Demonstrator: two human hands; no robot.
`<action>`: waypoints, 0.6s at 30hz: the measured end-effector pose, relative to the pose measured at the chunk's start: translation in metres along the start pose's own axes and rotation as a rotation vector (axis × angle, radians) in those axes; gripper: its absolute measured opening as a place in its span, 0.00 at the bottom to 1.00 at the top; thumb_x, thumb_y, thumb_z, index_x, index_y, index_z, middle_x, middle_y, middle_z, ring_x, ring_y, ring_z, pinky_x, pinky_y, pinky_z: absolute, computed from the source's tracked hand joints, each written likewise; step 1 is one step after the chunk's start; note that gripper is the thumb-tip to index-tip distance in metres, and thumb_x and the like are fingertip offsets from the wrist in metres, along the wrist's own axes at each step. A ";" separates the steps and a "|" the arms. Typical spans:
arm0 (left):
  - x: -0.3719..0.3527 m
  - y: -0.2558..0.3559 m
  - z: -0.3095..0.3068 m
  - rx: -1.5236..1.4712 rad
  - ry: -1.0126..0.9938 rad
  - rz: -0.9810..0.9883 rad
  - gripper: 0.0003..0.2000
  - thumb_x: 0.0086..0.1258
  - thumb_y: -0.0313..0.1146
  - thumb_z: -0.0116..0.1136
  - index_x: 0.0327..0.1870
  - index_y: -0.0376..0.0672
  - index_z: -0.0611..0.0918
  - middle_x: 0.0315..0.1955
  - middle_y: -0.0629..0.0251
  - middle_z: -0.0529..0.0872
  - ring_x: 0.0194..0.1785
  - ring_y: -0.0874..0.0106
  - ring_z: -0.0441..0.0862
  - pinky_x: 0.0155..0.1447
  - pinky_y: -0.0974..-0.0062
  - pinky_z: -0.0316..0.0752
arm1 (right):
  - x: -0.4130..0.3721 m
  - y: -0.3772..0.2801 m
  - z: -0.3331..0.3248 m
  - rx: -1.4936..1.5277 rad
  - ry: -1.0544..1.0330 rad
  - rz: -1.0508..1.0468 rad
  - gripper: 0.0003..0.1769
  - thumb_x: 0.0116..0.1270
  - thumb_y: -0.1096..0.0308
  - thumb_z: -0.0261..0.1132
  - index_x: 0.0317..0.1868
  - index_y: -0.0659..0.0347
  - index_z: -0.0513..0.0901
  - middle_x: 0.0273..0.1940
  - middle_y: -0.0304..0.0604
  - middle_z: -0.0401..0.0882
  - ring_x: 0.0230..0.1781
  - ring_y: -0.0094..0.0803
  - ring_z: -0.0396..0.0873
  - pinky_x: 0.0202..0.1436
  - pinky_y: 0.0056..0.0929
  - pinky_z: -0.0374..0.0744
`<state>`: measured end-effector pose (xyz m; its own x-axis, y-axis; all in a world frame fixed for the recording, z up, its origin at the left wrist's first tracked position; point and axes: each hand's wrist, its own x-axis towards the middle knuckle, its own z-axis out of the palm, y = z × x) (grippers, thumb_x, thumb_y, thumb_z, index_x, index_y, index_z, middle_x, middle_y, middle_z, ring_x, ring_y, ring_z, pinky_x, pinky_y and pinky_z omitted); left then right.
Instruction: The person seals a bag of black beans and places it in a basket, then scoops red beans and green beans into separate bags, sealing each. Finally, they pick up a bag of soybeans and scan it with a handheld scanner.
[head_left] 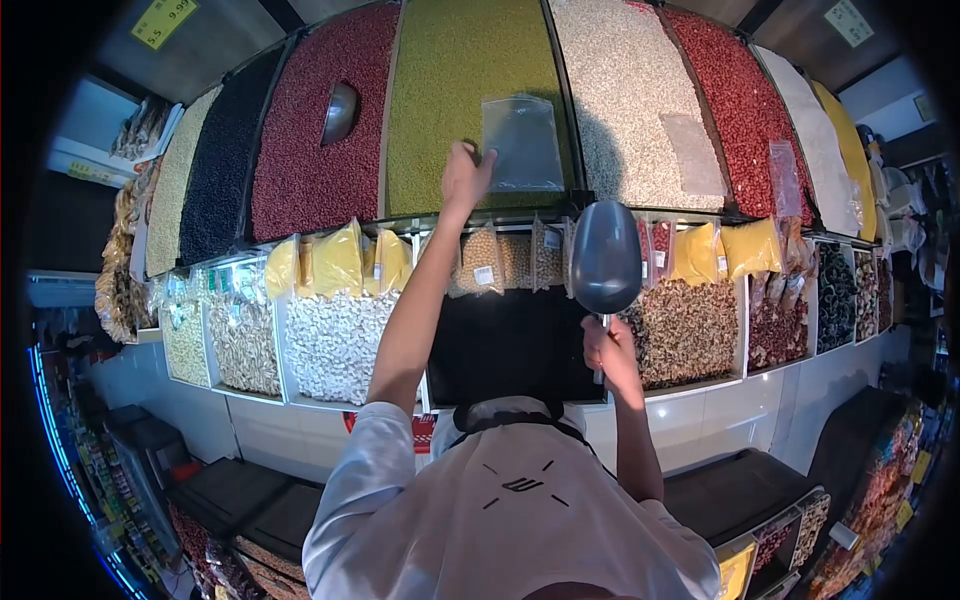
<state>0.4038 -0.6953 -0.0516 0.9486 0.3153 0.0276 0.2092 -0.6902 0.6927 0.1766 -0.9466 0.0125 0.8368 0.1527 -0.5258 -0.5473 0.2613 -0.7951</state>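
My left hand reaches over the bin of green mung beans, thumb and fingers apart. Its thumb is right at the left edge of a clear plastic bag, which lies flat on the beans. In my right hand is the handle of a metal scoop. The scoop's bowl points away from me, over the front row of bins, and its rounded surface looks dark and smooth.
A second metal scoop rests in the dark red beans. Bagged goods line the ledge between the rows. White pieces and mixed beans fill front bins beside a black section. Another clear bag lies on pale beans.
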 end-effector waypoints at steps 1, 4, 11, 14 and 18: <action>-0.017 0.004 -0.014 -0.094 -0.145 0.008 0.29 0.63 0.47 0.61 0.59 0.38 0.68 0.40 0.56 0.79 0.43 0.61 0.81 0.40 0.68 0.75 | 0.000 0.000 0.007 -0.014 -0.026 -0.017 0.11 0.71 0.68 0.56 0.29 0.55 0.66 0.15 0.25 0.58 0.11 0.11 0.54 0.13 0.16 0.51; -0.119 0.017 -0.037 -0.933 -0.576 -0.071 0.31 0.67 0.46 0.57 0.65 0.41 0.61 0.48 0.62 0.74 0.52 0.69 0.76 0.42 0.73 0.77 | 0.002 0.013 0.033 -0.259 -0.004 -0.117 0.10 0.70 0.64 0.58 0.32 0.57 0.69 0.18 0.28 0.61 0.13 0.12 0.59 0.14 0.16 0.58; -0.224 0.005 -0.069 -1.920 -0.744 -0.389 0.42 0.64 0.67 0.43 0.69 0.41 0.57 0.60 0.47 0.69 0.65 0.51 0.68 0.59 0.42 0.70 | -0.018 0.026 0.063 -0.111 -0.495 0.276 0.06 0.72 0.67 0.54 0.40 0.60 0.71 0.21 0.29 0.60 0.14 0.15 0.58 0.16 0.17 0.61; -0.240 -0.004 -0.072 -2.058 -0.713 -0.326 0.44 0.63 0.69 0.41 0.70 0.40 0.56 0.62 0.42 0.66 0.63 0.44 0.68 0.54 0.36 0.72 | -0.028 0.033 0.071 0.029 -0.557 0.374 0.07 0.72 0.66 0.53 0.42 0.61 0.71 0.21 0.31 0.62 0.14 0.16 0.59 0.17 0.17 0.62; -0.257 -0.008 -0.078 -2.002 -0.601 -0.499 0.43 0.63 0.69 0.41 0.68 0.39 0.59 0.54 0.45 0.74 0.54 0.48 0.77 0.45 0.49 0.81 | -0.033 0.042 0.072 -0.302 -0.585 0.239 0.11 0.73 0.60 0.53 0.39 0.61 0.70 0.21 0.33 0.66 0.15 0.20 0.69 0.17 0.19 0.69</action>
<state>0.1395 -0.7199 -0.0085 0.9336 -0.2631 -0.2434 0.3158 0.9250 0.2114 0.1276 -0.8720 0.0184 0.5179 0.6832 -0.5149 -0.6268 -0.1065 -0.7718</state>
